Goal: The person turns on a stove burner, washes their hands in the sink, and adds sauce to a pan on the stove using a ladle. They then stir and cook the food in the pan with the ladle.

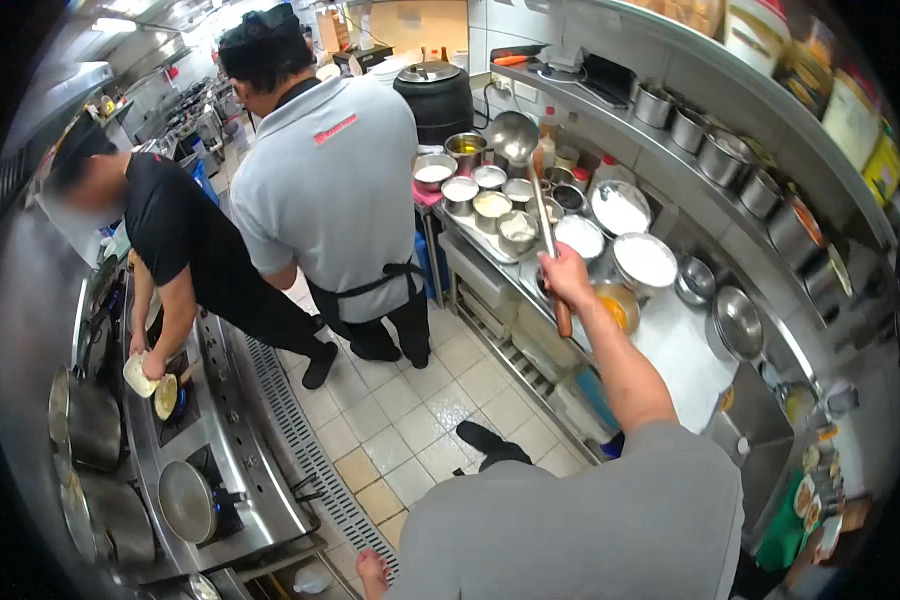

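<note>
The ladle (515, 137) looks glossy metal, its handle end (564, 320) smooth wood.

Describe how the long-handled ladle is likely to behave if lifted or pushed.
The ladle should feel stiff, as its handle looks straight in the right hand. It will probably feel heavy toward the far end, where the wide metal bowl sits. Set down and pushed, it may rock on that bowl's rounded shape.

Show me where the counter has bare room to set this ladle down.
The white worktop looks bare between the orange-filled bowl, the steel bowls and the sink. Beyond the right hand, white-filled bowls and small steel tubs crowd together.
</note>
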Action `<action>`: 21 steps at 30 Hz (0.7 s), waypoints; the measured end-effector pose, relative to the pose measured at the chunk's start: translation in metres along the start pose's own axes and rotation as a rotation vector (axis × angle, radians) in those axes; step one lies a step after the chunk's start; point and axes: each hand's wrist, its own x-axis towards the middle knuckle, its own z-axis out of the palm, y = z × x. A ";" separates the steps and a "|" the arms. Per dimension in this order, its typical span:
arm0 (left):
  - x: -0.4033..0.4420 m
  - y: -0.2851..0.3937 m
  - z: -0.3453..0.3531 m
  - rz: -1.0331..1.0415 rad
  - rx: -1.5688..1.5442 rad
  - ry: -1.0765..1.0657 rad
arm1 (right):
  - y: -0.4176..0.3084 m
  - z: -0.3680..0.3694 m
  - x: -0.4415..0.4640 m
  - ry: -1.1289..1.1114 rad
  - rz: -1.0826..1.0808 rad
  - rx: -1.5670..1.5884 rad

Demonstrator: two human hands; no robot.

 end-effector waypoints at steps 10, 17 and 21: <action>-0.063 -0.004 0.124 0.228 0.339 0.142 | 0.000 0.049 0.308 -0.045 -0.130 -0.122; -0.051 -0.039 0.112 0.154 0.304 0.321 | 0.004 0.078 0.382 -0.047 0.011 -0.051; -0.045 -0.046 0.117 0.134 0.289 0.351 | 0.012 0.084 0.406 -0.105 0.042 -0.149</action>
